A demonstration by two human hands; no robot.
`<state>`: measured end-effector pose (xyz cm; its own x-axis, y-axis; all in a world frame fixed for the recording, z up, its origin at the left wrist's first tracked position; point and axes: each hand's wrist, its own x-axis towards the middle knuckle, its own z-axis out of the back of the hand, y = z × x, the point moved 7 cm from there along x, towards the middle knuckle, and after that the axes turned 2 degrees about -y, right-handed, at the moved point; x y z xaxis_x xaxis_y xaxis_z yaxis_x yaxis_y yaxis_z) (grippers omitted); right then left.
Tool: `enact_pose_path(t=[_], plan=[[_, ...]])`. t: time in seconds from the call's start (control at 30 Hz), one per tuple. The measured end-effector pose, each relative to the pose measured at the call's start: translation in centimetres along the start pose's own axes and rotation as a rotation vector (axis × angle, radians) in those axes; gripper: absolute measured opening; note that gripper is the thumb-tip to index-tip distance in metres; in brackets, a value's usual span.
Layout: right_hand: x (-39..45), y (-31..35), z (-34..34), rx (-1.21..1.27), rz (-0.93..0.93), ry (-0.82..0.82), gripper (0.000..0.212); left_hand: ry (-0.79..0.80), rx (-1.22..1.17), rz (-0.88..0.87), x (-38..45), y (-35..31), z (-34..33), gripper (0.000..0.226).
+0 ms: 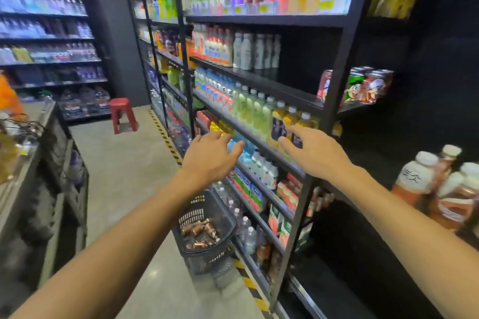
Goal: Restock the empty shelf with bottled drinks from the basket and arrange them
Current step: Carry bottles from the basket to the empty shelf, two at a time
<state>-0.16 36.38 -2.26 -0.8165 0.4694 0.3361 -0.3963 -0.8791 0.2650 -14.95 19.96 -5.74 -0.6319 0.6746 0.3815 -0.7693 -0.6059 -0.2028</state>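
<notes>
Head view: reaching toward shelf (259, 137), left hand (211, 155) and right hand (308, 149) apart, fingers loose, holding nothing. Bottles (199, 230) lying in basket (207, 254) on floor below. Better bending down, grabbing one bottle firmly.

A: What stands at the far end of the aisle?
B: A red plastic stool (122, 114) on the grey concrete floor (121, 163), near yellow-and-black hazard tape (166, 137).
A: And on the left?
B: A grey worktop (31, 147), cluttered.

Shelf bay (305, 59) right of white bottles (256, 50) open; post (337, 80) flanks it.
</notes>
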Motion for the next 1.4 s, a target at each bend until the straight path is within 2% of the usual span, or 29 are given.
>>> enact_pose_path(t=[0.13,0.27,0.43,0.7,1.13,1.4], plan=[[5.6,4.3,-4.4,0.046,0.132,0.038,0.062,-0.031,0.058,0.148,0.6,6.8,0.1,0.070],[10.5,6.8,-8.8,0.085,0.244,0.101,0.061,-0.026,0.123,0.263,2.0,11.4,-0.7,0.065],[15.3,8.4,-13.7,0.094,0.325,0.174,0.062,-0.026,0.186,0.368,3.6,15.4,-2.7,0.069],[20.8,9.8,-21.6,0.084,0.379,0.274,0.063,0.058,0.229,0.470,6.4,21.7,-7.6,0.071],[32.5,10.7,-36.9,0.034,0.237,0.373,0.058,0.212,0.148,0.400,17.0,35.7,-19.1,0.064],[36.6,9.8,-45.2,0.013,0.204,0.439,0.063,0.370,0.074,0.383,20.9,40.8,-27.2,0.062]])
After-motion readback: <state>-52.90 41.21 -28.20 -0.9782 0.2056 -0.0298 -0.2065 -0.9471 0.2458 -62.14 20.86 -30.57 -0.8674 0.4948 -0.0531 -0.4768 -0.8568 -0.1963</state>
